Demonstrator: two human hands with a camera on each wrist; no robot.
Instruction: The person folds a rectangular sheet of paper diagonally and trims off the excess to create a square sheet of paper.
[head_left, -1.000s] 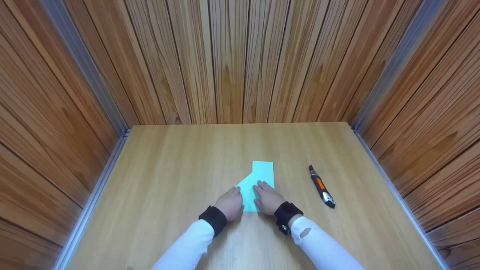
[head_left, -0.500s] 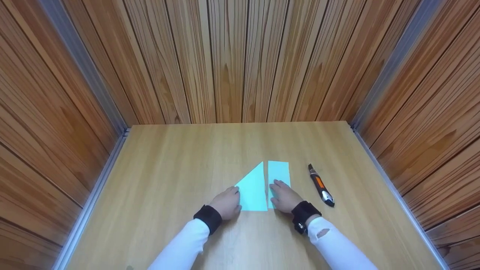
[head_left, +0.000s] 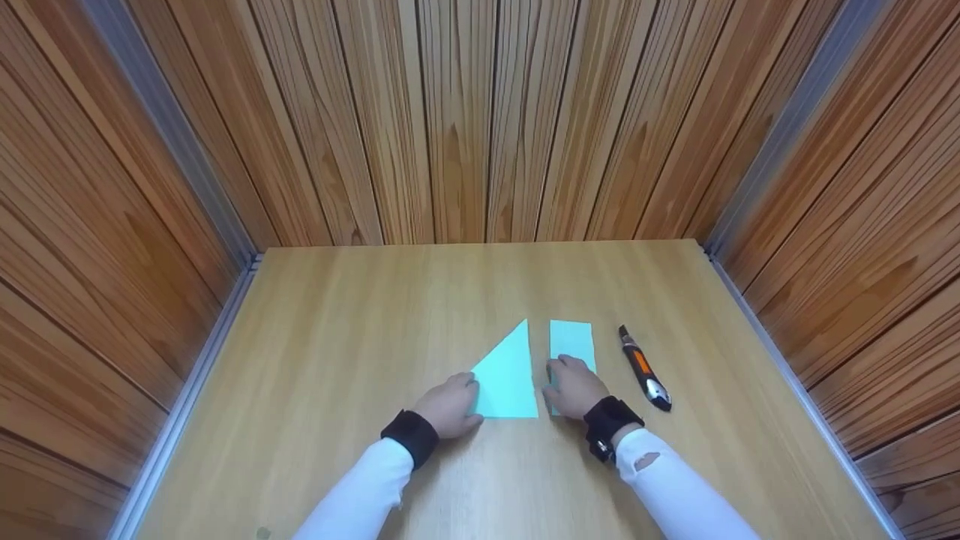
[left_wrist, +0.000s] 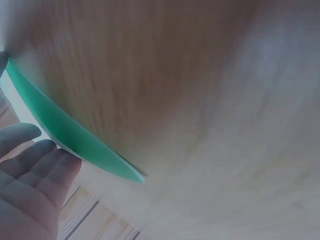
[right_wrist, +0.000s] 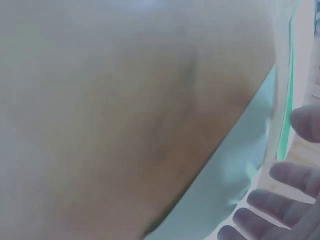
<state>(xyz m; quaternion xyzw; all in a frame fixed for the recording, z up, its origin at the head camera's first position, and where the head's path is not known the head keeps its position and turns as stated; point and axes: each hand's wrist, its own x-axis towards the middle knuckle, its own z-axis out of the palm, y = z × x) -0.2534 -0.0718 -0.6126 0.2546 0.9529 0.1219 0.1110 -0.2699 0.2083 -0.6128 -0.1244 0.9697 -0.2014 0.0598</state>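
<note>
Two flat pieces of light turquoise paper lie side by side on the table, with a narrow gap between them. The larger piece of paper (head_left: 508,379) has a slanted top-left edge. My left hand (head_left: 448,406) rests at its left edge; in the left wrist view the fingertips touch that paper (left_wrist: 75,132), whose near edge bows up. On the right is a narrow rectangular paper strip (head_left: 572,339). My right hand (head_left: 576,388) lies over its lower part, fingers extended, and hides much of it. In the right wrist view the fingers (right_wrist: 285,177) are spread beside the paper.
An orange and black utility knife (head_left: 643,367) lies on the table to the right of the strip. Wood-panelled walls (head_left: 457,120) enclose the table (head_left: 360,315) at the back and both sides, with metal rails (head_left: 795,405) along the side edges.
My right hand has slid the narrow strip rightward off the larger piece, opening a gap that has since widened. My left hand stays at the larger piece's left edge, shifted slightly left.
</note>
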